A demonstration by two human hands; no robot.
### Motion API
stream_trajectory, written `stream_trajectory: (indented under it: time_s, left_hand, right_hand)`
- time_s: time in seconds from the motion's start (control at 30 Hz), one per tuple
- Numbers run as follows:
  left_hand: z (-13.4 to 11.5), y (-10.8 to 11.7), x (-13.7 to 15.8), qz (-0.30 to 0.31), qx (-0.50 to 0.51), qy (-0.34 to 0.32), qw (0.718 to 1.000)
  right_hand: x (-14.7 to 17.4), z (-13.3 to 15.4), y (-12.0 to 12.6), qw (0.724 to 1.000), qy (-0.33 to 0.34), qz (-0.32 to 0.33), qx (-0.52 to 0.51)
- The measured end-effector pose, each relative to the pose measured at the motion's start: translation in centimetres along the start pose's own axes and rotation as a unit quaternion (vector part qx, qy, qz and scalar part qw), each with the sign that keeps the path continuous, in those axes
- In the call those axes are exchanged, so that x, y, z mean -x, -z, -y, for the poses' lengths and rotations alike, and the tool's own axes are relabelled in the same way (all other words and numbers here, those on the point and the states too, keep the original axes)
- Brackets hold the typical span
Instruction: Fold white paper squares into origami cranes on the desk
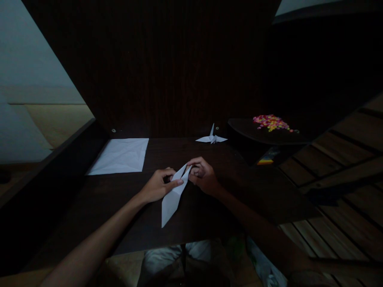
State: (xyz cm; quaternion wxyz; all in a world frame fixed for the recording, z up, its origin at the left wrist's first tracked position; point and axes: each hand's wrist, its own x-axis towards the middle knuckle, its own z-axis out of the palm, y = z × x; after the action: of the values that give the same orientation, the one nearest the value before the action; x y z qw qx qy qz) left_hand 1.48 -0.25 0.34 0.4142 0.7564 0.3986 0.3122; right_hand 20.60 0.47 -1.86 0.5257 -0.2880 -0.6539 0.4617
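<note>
A folded piece of white paper (173, 199), long and pointed with a split upper end, is held between my two hands above the dark desk. My left hand (160, 184) grips its middle, the thumb lying across the front face and the fingers behind. At the split end, my right hand (203, 175) pinches one of the narrow points between thumb and fingers; part of those fingers is in shadow. Farther back, a finished-looking origami crane (213, 138) of white paper stands on the desk. To the left lies a flat, creased white sheet (122, 155).
The dark wooden desk (119, 215) has a raised side panel (54, 171) on the left and a tall back panel (179, 79). On a rounded shelf (239, 127) at right sits a pile of small colourful pieces (272, 122). Wooden slats (344, 151) show beyond the right edge.
</note>
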Motion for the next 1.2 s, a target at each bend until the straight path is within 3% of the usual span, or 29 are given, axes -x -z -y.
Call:
stream_trajectory:
  time_s: [0.2, 0.47, 0.83, 1.2]
  left_hand:
    - [0.2, 0.1, -0.1, -0.006, 0.0, -0.012, 1.0]
    - [0.4, 0.4, -0.2, 0.002, -0.033, -0.004, 0.999]
    - [0.9, 0.5, -0.3, -0.012, -0.102, -0.063, 0.993]
    - [1.1, 0.4, -0.3, -0.06, -0.063, -0.079, 0.993]
  right_hand:
    - [0.0, 0.9, 0.3, 0.985, 0.074, 0.033, 0.153]
    - [0.0, 0.7, 0.6, 0.96, 0.118, 0.034, 0.25]
    - [0.0, 0.0, 0.4, 0.952, 0.149, -0.005, 0.267]
    - [0.1, 0.8, 0.4, 0.965, 0.126, -0.051, 0.223]
